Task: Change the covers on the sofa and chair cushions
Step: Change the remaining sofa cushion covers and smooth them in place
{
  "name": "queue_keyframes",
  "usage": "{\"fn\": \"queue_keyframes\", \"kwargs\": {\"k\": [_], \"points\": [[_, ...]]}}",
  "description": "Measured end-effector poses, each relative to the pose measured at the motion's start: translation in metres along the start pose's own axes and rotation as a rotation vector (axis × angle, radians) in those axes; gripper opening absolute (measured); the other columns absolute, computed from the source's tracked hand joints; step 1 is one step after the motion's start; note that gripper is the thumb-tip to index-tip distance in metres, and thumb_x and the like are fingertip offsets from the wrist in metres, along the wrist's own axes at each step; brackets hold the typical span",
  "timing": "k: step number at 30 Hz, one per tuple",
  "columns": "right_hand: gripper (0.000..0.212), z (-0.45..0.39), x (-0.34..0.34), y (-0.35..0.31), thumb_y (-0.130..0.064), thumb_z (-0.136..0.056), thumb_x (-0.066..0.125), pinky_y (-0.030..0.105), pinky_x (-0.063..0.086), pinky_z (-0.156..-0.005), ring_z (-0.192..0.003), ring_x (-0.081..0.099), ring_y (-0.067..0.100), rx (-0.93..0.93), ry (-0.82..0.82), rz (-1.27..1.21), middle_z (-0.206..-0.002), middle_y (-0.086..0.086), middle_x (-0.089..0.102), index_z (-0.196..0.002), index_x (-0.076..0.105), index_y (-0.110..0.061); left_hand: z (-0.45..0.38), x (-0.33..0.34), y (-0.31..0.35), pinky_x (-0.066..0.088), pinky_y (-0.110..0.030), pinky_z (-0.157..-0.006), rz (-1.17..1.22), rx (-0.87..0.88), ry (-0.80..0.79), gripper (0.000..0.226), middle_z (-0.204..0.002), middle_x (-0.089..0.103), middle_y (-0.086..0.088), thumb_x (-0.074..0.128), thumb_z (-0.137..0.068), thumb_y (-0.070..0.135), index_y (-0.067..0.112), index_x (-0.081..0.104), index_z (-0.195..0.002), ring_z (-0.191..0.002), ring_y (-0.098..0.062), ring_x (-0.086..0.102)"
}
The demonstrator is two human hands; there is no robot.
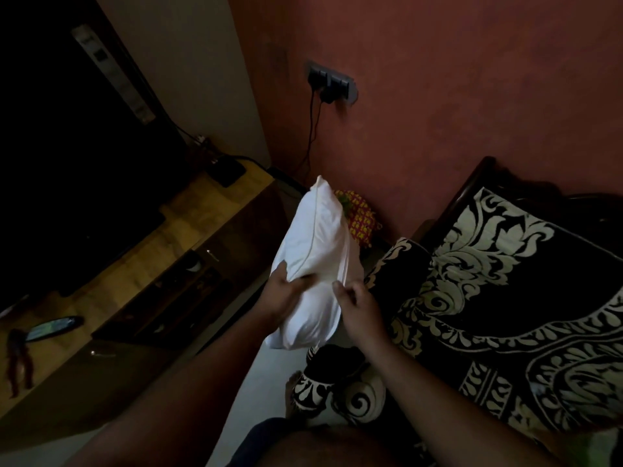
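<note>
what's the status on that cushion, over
Left hand grips white cushion; right hand pinches its edge. Cushion held up, clear of patterned sofa. Nothing in the way.

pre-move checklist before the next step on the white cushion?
1. Left hand grips the white cushion at its lower edge: ok.
2. Right hand pinches the cover's edge seam: ok.
3. Cushion held in the air, off the patterned sofa: ok.
4. Zip open or shut: cannot tell.
5. Black and cream patterned cover lies below the hands: ok.
6. Lighting good enough to see the seam: not ok, the room is dim.
</note>
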State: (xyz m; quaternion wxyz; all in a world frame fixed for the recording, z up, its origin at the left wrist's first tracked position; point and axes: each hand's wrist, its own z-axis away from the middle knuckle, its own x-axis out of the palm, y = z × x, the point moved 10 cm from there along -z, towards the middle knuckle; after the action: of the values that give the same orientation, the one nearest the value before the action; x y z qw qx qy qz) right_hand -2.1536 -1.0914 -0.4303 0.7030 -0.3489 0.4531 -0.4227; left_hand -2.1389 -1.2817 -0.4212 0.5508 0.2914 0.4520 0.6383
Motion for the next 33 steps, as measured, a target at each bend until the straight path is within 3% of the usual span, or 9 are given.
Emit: {"fn": "queue_keyframes", "kwargs": {"k": [4,8,10,12,14,18,23,26,33], "points": [[0.040,-0.033,0.007,0.015,-0.041,-0.099,0.060,0.036,0.042,-0.065,-0.069,0.056,0.023,0.107,-0.040,0.102,-0.067,0.003,0.053,-0.072,0.047,-0.013,0.013,0.010,-0.021,0.056,-0.047,-0.098,-0.049,-0.104,-0.099,0.047,-0.114,0.075,-0.001,0.082,-0.083,0.029,0.021,0.064,-0.125,-0.104,-0.017,0.072],[0.030,-0.035,0.015,0.057,-0.031,-0.096,0.060,0.038,0.048,-0.067,-0.078,0.062,0.029,0.258,-0.121,0.003,-0.080,0.017,0.058,-0.083,0.052,-0.005,0.019,0.012,-0.044,0.060,-0.023,-0.076,-0.221,-0.204,-0.204,0.031,-0.102,0.075,0.005,0.083,-0.085,0.035,0.027,0.064,-0.109,-0.084,0.000,0.072],[0.024,-0.024,0.019,0.065,-0.027,-0.094,0.060,0.034,0.040,-0.063,-0.071,0.055,0.022,0.269,-0.139,-0.045,-0.074,0.009,0.050,-0.078,0.049,-0.012,0.013,0.012,-0.049,0.058,-0.034,-0.094,-0.272,-0.177,-0.212,0.079,-0.127,0.069,0.005,0.091,-0.069,0.054,0.023,0.058,-0.134,-0.108,-0.004,0.068],[0.024,-0.013,0.031,0.069,-0.024,-0.090,0.063,0.032,0.037,-0.063,-0.068,0.050,0.018,0.237,-0.203,-0.065,-0.071,0.004,0.047,-0.075,0.047,-0.014,0.005,0.006,-0.047,0.041,-0.036,-0.114,-0.282,-0.173,-0.076,0.139,-0.149,0.038,0.013,0.088,-0.053,0.069,0.018,0.017,-0.161,-0.137,-0.007,0.042],[0.023,-0.004,0.043,0.068,-0.015,-0.088,0.063,0.031,0.037,-0.061,-0.066,0.050,0.018,0.219,-0.261,-0.054,-0.069,0.006,0.049,-0.073,0.046,-0.012,-0.004,0.007,-0.043,0.031,-0.038,-0.119,-0.346,-0.150,-0.004,0.156,-0.159,0.026,0.005,0.083,-0.045,0.077,0.019,-0.003,-0.162,-0.147,-0.016,0.029],[0.021,-0.010,0.029,0.074,-0.013,-0.088,0.068,0.029,0.043,-0.058,-0.068,0.057,0.015,0.252,-0.165,-0.031,-0.076,0.002,0.058,-0.087,0.047,-0.015,-0.012,0.021,-0.031,0.040,-0.039,-0.112,-0.575,-0.054,-0.047,0.133,-0.156,0.042,-0.007,0.083,-0.053,0.076,0.025,0.020,-0.159,-0.139,-0.026,0.046],[0.017,-0.036,-0.006,0.084,-0.026,-0.093,0.062,0.033,0.041,-0.063,-0.072,0.057,0.022,0.332,-0.024,0.065,-0.076,0.002,0.056,-0.094,0.055,-0.010,-0.003,0.054,-0.044,0.046,-0.036,-0.100,-0.840,-0.093,-0.234,0.118,-0.141,0.055,-0.021,0.075,-0.087,0.049,0.023,-0.014,-0.160,-0.122,-0.035,0.058],[0.020,-0.048,-0.017,0.074,-0.028,-0.100,0.056,0.037,0.050,-0.076,-0.083,0.062,0.024,0.306,0.015,-0.034,-0.084,0.004,0.061,-0.100,0.062,-0.010,-0.003,0.063,-0.039,0.049,-0.034,-0.086,-1.017,-0.034,-0.239,0.111,-0.128,0.064,-0.016,0.069,-0.091,0.046,0.019,-0.014,-0.161,-0.107,-0.033,0.065],[0.017,-0.047,-0.016,0.064,-0.026,-0.101,0.058,0.032,0.050,-0.070,-0.077,0.064,0.021,0.175,-0.001,-0.054,-0.081,0.001,0.066,-0.091,0.062,-0.013,-0.005,0.073,-0.029,0.042,-0.034,-0.068,-1.356,0.050,-0.157,0.098,-0.118,0.067,-0.011,0.056,-0.096,0.045,0.012,-0.009,-0.161,-0.097,-0.030,0.068]]}}
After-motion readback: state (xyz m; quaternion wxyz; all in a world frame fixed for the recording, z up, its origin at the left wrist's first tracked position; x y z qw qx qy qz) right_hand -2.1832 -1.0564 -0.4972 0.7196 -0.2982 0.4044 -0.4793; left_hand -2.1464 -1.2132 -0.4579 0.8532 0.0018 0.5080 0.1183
